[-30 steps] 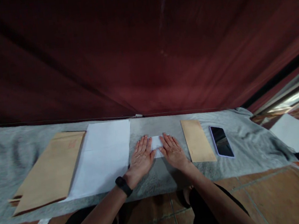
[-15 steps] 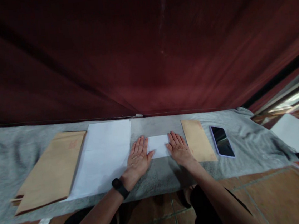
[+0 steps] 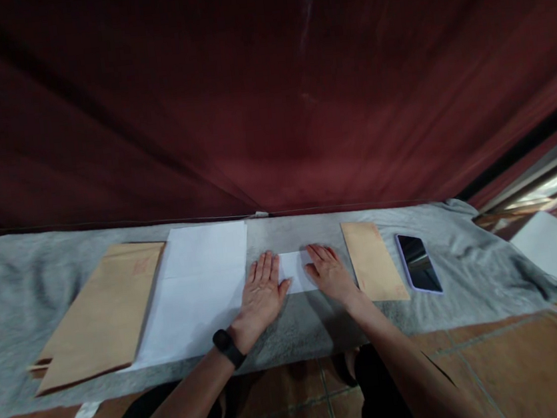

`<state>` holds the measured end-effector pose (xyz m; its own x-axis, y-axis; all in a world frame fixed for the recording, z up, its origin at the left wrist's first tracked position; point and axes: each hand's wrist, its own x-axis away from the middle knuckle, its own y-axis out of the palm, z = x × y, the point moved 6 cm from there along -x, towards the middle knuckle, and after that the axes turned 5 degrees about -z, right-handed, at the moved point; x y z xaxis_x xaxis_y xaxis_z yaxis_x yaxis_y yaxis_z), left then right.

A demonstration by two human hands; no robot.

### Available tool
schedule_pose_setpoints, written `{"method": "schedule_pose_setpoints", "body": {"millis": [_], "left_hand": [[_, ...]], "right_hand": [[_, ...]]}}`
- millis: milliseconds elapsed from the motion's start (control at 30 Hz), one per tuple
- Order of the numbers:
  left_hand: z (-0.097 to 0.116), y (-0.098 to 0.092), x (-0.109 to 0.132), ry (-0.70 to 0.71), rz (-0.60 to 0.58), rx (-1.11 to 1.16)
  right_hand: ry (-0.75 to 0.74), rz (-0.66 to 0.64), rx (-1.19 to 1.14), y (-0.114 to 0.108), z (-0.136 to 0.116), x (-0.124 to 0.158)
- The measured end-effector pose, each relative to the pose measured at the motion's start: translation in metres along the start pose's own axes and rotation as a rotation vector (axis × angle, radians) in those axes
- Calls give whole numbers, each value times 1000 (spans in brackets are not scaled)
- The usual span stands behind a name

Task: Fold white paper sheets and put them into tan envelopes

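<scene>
The small paper [image 3: 296,274] lies on the cloth [image 3: 471,267] between the left hand [image 3: 263,290] and the right hand [image 3: 331,274]. The left is laid flat, thumb apart, on its left end; the right, fingers slightly bent, rests on its right end.

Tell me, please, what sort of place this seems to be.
Probably an improvised paperwork spot: a small white paper and what look like brown envelopes lie on a gray cloth. Whether it is a home or a workplace, I cannot tell.
</scene>
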<state>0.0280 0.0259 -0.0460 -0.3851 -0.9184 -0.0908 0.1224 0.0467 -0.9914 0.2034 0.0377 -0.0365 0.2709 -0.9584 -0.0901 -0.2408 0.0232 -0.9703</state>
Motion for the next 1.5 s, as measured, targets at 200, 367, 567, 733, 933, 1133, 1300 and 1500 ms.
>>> {"method": "schedule_pose_setpoints", "body": {"millis": [200,367,567,733,933,1133,1300,1500], "left_hand": [[1,-3,-1,3,-25,-10],[1,-3,-1,8,-25,-10],[0,-2,-2,2,-34,-11],[1,-2,-1,4,-27,-4],[-2,-8,-3,10,1,134],[-16,-51,-12,-65,277,431],[-23,-76,-16,21,438,556],[-12,-60,-12,172,256,385]], "right_hand": [[76,-57,-48,-5,6,-12],[130,-72,-67,-7,14,-18],[169,-114,-73,-9,19,-22],[207,-92,-42,-10,22,-26],[194,-68,-231,-17,22,-29],[160,273,-593,-52,22,-21],[-18,395,-757,-64,13,-9],[-77,70,-748,-42,11,8]]}}
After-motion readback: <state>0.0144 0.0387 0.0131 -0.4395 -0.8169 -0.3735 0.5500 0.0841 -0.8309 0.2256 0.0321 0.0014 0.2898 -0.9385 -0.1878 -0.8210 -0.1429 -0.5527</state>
